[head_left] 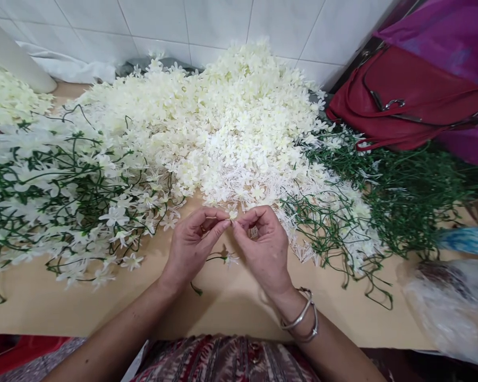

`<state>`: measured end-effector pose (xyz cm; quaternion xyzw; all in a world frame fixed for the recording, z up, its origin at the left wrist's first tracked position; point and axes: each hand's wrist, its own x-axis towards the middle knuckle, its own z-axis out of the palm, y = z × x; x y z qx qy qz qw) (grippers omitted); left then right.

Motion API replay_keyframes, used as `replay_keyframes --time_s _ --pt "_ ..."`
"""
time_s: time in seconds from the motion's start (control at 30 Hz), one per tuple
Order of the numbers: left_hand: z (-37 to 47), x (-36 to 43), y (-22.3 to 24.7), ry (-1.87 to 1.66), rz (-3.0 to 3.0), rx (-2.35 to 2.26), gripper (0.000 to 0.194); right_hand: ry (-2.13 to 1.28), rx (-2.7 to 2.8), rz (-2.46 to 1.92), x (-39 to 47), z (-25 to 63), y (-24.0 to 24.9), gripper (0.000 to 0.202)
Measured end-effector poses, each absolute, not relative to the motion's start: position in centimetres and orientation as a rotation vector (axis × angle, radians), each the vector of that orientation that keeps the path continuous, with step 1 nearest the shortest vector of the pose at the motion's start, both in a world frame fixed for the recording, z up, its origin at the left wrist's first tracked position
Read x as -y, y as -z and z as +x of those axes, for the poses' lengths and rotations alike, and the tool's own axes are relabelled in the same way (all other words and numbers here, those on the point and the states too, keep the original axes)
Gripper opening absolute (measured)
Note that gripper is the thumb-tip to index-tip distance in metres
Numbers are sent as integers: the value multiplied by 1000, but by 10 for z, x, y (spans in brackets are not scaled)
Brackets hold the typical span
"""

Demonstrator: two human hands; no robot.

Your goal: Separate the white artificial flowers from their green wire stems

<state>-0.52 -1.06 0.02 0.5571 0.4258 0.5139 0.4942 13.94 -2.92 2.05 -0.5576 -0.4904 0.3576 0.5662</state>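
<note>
Between my fingertips is a small white artificial flower. My left hand pinches it from the left, thumb and forefinger together. From the other side my right hand pinches at the same flower, its other fingers curled. Below the hands, a green stem with a white bloom lies on the table. Just beyond them rises a big heap of loose white blossoms. Left of my left hand spreads a pile of white flowers on green stems.
Bare green stems are heaped at the right, below a red handbag. A clear plastic bag lies at the right front edge. A tiled wall stands behind, and a white pillar at the back left.
</note>
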Motion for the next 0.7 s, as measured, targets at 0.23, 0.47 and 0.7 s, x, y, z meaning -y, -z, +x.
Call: replay_keyframes --time_s 0.23,0.47,0.7 --pt "-13 5 -8 -1253 1888 -1003 10 -1123 1158 -1233 23 154 -22 31" --pt "-13 4 -10 -1283 2030 -941 15 -957 1339 -1218 19 166 -23 11" --pt "-12 11 -10 -1266 1729 -997 6 -859 1353 -1098 23 160 -21 13"
